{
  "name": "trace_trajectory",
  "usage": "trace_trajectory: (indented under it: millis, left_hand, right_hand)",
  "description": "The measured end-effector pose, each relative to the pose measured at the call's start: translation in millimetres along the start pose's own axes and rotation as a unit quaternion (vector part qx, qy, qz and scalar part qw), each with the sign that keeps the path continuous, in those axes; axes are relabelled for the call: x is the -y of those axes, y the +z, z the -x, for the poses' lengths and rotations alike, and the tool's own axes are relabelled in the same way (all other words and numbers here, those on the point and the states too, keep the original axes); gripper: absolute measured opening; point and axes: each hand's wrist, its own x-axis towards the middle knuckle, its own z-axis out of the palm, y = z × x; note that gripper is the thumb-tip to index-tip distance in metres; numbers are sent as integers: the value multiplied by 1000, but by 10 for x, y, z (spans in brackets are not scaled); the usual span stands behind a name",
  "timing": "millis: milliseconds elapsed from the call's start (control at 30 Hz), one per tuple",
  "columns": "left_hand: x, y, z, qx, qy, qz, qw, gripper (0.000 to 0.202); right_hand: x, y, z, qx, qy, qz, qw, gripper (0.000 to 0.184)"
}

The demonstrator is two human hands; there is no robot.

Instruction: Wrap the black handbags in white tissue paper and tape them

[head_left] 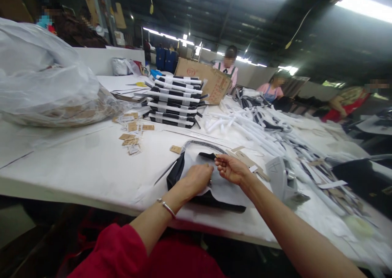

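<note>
A black bag (176, 173) lies on the table before me, with a thin white sheet (225, 190) spread over much of it. Its arched handle (196, 142), in a pale wrapping, points away from me. My right hand (231, 168) pinches the end of a short black strap (207, 155), where a small gold-coloured bit shows at the fingertips. My left hand (198, 178) is closed low over the white sheet, beside a small shiny metal part. What its fingers hold is hidden beneath them.
Brown paper tags (131, 137) lie on the left, before a big clear plastic bag (45, 77). Banded black-and-white bundles (174, 100) are stacked beside a cardboard box (203, 77). White tubes (260, 135) and black straps cover the right side. Co-workers are farther back.
</note>
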Motion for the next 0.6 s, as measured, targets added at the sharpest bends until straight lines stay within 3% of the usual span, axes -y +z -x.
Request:
trace_trajectory:
  millis: [100, 200, 333, 367, 433, 500, 533, 600]
  left_hand:
    - [1, 116, -15, -9, 20, -22, 1000, 21]
    - [56, 207, 10, -62, 42, -55, 996, 20]
    - [132, 333, 33, -80, -27, -64, 994, 34]
    - [140, 362, 31, -76, -46, -62, 994, 40]
    - [147, 402, 19, -70, -72, -60, 993, 49]
    - [151, 416, 2, -69, -90, -58, 992, 51]
    - [155, 414, -7, -69, -96, -57, 991, 51]
    - [167, 398, -21, -69, -104, -53, 991, 49]
  right_hand:
    - [29, -25, -164, -10, -21, 66, 998, 24]
    - [-30, -36, -243, -32, -79, 155, 984, 32]
    - [-271, -66, -164, -37, -165, 288, 943, 24]
    - [-339, -79, -141, -31, -188, 336, 922, 17]
    - [-443, -108, -133, -17, -241, 463, 853, 11]
    - [-484, -143, -191, 1, -281, 577, 767, 20]
    - [-480, -163, -240, 13, -290, 607, 739, 23]
    - [-442, -207, -346, 37, -286, 611, 737, 27]
